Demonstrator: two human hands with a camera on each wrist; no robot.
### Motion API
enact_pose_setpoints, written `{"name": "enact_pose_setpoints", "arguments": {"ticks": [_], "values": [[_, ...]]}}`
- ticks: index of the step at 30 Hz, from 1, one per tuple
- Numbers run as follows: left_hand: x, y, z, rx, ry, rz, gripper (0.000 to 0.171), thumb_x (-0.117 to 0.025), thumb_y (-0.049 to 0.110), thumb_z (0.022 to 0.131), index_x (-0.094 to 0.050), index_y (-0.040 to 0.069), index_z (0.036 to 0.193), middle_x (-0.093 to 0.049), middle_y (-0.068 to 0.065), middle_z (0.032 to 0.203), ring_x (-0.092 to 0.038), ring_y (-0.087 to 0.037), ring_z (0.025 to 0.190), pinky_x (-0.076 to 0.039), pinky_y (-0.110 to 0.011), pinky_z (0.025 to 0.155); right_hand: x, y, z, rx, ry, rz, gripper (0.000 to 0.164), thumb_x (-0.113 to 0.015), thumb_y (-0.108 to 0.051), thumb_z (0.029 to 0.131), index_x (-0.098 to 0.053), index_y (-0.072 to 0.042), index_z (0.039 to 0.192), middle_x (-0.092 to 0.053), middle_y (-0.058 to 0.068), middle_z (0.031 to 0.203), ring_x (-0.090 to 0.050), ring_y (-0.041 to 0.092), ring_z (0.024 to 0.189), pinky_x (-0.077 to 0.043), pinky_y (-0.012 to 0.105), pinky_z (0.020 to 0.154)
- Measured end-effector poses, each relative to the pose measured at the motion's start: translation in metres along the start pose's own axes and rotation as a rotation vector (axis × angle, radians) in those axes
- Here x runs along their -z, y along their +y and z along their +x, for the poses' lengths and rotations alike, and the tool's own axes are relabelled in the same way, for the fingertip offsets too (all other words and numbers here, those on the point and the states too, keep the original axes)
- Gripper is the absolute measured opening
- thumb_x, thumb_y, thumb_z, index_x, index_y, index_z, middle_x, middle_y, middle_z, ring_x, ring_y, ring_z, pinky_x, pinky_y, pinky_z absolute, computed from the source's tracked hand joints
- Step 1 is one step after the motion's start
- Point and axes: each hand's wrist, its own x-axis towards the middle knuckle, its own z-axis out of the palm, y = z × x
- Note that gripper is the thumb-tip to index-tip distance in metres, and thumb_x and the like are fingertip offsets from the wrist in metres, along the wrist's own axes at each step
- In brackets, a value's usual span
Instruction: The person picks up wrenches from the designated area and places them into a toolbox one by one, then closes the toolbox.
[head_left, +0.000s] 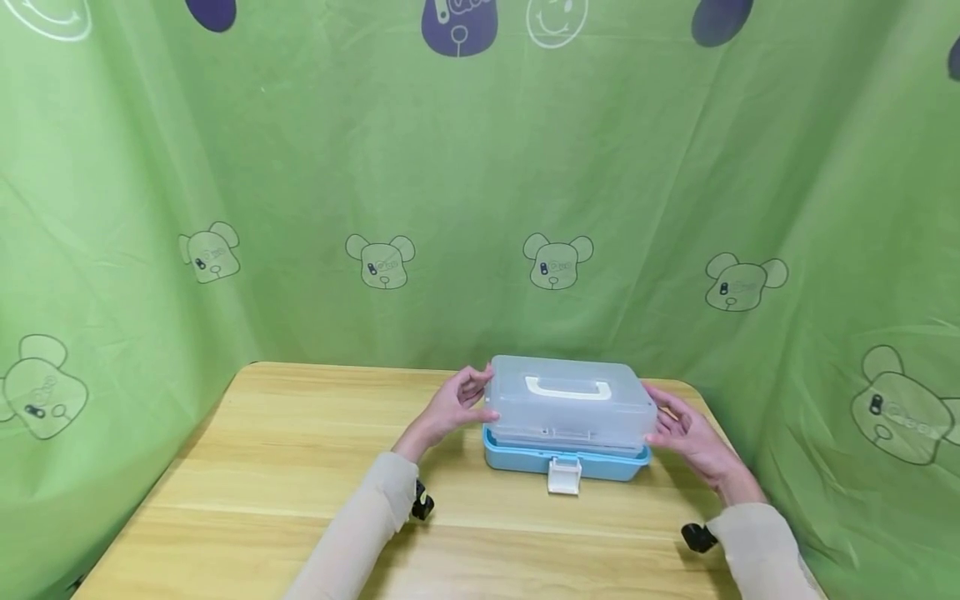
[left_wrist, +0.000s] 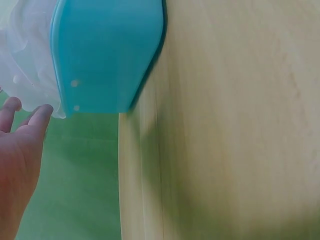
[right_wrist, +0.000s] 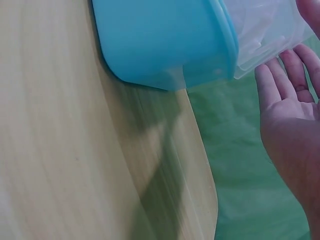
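A storage box stands on the wooden table in the head view, with a translucent lid (head_left: 525,408), a white handle (head_left: 567,392) and a light-blue base (head_left: 517,457). Its white latch (head_left: 564,477) hangs unfastened at the front. The lid's front edge is raised off the base, and pale trays (head_left: 600,444) show in the gap. My left hand (head_left: 448,406) holds the lid's left end, thumb at the front corner and fingers toward the back. At the other end, my right hand (head_left: 692,435) grips it the same way. Both wrist views show fingertips by the lid and the blue base (left_wrist: 107,55) below.
The wooden table (head_left: 300,467) extends to the left and front of the box. A green curtain (head_left: 450,167) with bear-face prints hangs behind and along both sides, close to the table's back and right edges.
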Motion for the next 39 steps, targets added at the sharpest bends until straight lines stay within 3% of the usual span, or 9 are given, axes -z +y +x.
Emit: {"name": "enact_pose_setpoints", "arguments": {"ticks": [10,16,23,29,39], "values": [[0.000,-0.005,-0.002,-0.016,0.003,0.024,0.065,-0.086,-0.003,0.077,-0.053,0.000,0.133,-0.044,-0.014,0.161,-0.040,-0.030,0.152,-0.035,-0.034,0.124,-0.001,0.006,-0.002,-0.006,0.028,0.024,0.086,-0.062,0.024,0.087,-0.024,0.000,0.161,-0.047,-0.015,0.151,-0.057,0.000,0.131,-0.048,0.019,0.108],[0.000,-0.009,-0.007,-0.026,-0.004,0.047,0.068,-0.088,-0.001,0.076,-0.053,0.000,0.135,-0.044,-0.016,0.161,-0.039,-0.034,0.151,-0.034,-0.039,0.125,-0.004,0.007,-0.004,-0.025,0.030,0.003,0.086,-0.061,0.023,0.088,-0.021,0.003,0.160,-0.047,-0.009,0.147,-0.058,0.000,0.130,-0.049,0.020,0.107],[-0.002,-0.015,-0.010,-0.018,-0.014,0.072,0.069,-0.088,0.000,0.076,-0.053,0.001,0.136,-0.043,-0.017,0.161,-0.039,-0.035,0.151,-0.034,-0.039,0.124,-0.004,0.008,-0.008,-0.032,0.029,-0.038,0.075,-0.057,0.016,0.096,-0.021,0.004,0.160,-0.049,-0.010,0.145,-0.057,-0.003,0.130,-0.050,0.018,0.105],[-0.003,-0.017,-0.012,-0.027,-0.007,0.067,0.067,-0.089,-0.001,0.074,-0.055,0.002,0.132,-0.041,-0.015,0.163,-0.039,-0.034,0.151,-0.035,-0.037,0.124,-0.005,0.006,-0.009,-0.012,0.014,-0.054,0.062,-0.050,0.006,0.104,-0.022,0.005,0.160,-0.051,-0.013,0.147,-0.055,-0.005,0.130,-0.045,0.011,0.106],[-0.006,-0.018,-0.015,-0.045,-0.011,0.052,0.064,-0.086,-0.008,0.075,-0.054,-0.004,0.131,-0.036,-0.014,0.166,-0.037,-0.033,0.152,-0.034,-0.039,0.124,-0.003,0.007,-0.009,0.015,-0.004,-0.058,0.054,-0.041,0.002,0.109,-0.021,0.010,0.158,-0.054,-0.013,0.146,-0.055,-0.004,0.131,-0.043,0.010,0.108]]}}
